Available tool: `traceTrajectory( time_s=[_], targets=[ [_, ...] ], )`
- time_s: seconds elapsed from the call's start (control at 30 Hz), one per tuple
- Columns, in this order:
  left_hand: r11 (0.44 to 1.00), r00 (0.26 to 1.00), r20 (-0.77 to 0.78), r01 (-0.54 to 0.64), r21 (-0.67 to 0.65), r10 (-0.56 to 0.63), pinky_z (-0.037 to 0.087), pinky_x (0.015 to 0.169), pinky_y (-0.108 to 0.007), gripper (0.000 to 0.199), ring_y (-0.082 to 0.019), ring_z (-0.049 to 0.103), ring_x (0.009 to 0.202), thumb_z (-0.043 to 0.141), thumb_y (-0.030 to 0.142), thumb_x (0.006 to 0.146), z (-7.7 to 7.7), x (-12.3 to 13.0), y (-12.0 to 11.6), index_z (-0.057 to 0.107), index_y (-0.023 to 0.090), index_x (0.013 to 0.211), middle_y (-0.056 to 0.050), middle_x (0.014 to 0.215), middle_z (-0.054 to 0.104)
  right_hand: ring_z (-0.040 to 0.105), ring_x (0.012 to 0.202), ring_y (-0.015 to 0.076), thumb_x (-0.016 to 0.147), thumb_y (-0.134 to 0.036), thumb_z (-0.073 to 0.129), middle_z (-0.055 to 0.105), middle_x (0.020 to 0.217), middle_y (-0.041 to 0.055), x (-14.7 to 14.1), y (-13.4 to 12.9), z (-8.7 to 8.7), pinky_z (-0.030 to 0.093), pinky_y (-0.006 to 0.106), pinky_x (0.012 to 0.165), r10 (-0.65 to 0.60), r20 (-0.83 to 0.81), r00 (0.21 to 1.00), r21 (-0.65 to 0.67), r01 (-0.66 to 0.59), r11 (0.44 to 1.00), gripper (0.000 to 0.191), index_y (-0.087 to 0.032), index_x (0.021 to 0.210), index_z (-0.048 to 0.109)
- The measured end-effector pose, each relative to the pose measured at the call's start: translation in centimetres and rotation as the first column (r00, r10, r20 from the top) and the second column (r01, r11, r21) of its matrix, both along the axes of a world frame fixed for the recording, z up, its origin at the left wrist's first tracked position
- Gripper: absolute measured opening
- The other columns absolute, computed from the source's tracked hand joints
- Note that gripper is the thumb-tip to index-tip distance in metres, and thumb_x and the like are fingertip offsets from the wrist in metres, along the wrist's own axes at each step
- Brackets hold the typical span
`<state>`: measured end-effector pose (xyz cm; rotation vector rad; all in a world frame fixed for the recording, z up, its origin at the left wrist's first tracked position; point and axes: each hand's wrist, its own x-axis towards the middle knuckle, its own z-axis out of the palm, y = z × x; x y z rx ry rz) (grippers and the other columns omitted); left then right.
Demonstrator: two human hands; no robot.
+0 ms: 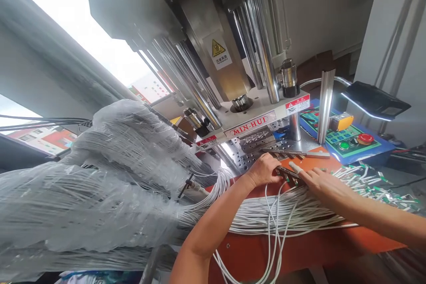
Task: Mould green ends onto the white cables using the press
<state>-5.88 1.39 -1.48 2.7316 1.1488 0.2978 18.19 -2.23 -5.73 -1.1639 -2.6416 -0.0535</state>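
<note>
A dark metal mould bar with small green-and-metal connector ends in it lies between my hands, above the bundle of white cables. My left hand is closed round the bar's left end. At the right end, my right hand grips the bar, a pale finger cot on one finger; its lower fingers are hidden. A few white cables hang from the bar over the table edge. Just beyond, a second metal mould bar lies on the orange table.
A moulding press marked MIN-HUI stands ahead, with a lower plate dotted with holes. To its right are a control panel and a lit lamp. Plastic-wrapped cable bundles fill the left. Loose connector ends lie at right.
</note>
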Motion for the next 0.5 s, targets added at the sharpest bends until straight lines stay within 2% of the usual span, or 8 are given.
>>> traceTrajectory(
  time_s=[0.13,0.2,0.27,0.37,0.43,0.5],
  targets=[
    [0.996,0.992,0.095,-0.085,-0.004,0.085,0.039,0.094,-0.038,0.025,-0.026,0.054,0.092,0.068,0.025,0.075,0.2,-1.6,-0.4,0.067,0.018,0.099,-0.01,0.092,0.066,0.057,0.082,0.0272,0.081,-0.01,0.04,0.063,0.093,0.0122,-0.6,1.2,-0.3,0.045,0.035,0.062,0.093,-0.089,0.992,0.142,-0.079,0.987,0.072,-0.012,0.15,0.016],
    [0.985,0.973,0.161,-0.174,0.02,0.169,0.041,0.094,-0.038,0.03,-0.027,0.052,0.097,0.069,0.021,0.072,0.7,-2.7,0.1,0.067,0.018,0.102,-0.011,0.097,0.066,0.055,0.088,0.0275,0.086,-0.013,0.039,0.062,0.096,0.0121,-1.3,3.3,0.3,0.047,0.036,0.067,0.163,-0.091,0.982,0.162,-0.147,0.976,0.061,-0.013,0.146,0.026],
    [0.953,0.938,0.212,-0.295,0.066,0.275,0.041,0.094,-0.04,0.031,-0.029,0.05,0.103,0.07,0.02,0.07,1.2,-3.8,1.2,0.067,0.017,0.101,-0.012,0.099,0.066,0.054,0.088,0.0264,0.091,-0.016,0.038,0.061,0.097,0.0114,-2.5,6.5,1.4,0.047,0.037,0.069,0.238,-0.046,0.97,0.169,-0.228,0.959,0.045,-0.014,0.135,0.043],
    [0.87,0.867,0.249,-0.473,0.138,0.432,0.042,0.094,-0.041,0.03,-0.03,0.05,0.106,0.072,0.021,0.069,1.5,-5.5,3.4,0.068,0.016,0.098,-0.013,0.1,0.067,0.054,0.088,0.0256,0.093,-0.019,0.039,0.062,0.097,0.0118,-5.0,12.1,2.9,0.047,0.038,0.072,0.333,0.005,0.943,0.202,-0.327,0.923,0.031,-0.014,0.118,0.058],
    [0.796,0.799,0.265,-0.588,0.148,0.541,0.044,0.094,-0.041,0.028,-0.029,0.054,0.104,0.073,0.021,0.069,1.2,-6.6,4.9,0.068,0.016,0.096,-0.012,0.099,0.068,0.055,0.094,0.0265,0.092,-0.017,0.043,0.063,0.103,0.0134,-6.8,15.5,3.4,0.048,0.04,0.079,0.378,-0.009,0.926,0.226,-0.366,0.903,0.031,-0.015,0.118,0.059],
    [0.722,0.72,0.298,-0.68,0.123,0.627,0.045,0.094,-0.04,0.029,-0.026,0.058,0.1,0.073,0.023,0.069,0.8,-7.6,6.3,0.069,0.018,0.097,-0.009,0.098,0.069,0.056,0.101,0.0273,0.088,-0.014,0.046,0.064,0.11,0.0138,-8.6,18.3,3.6,0.047,0.043,0.086,0.417,-0.074,0.906,0.193,-0.397,0.897,0.036,-0.018,0.122,0.059]
  ],
)
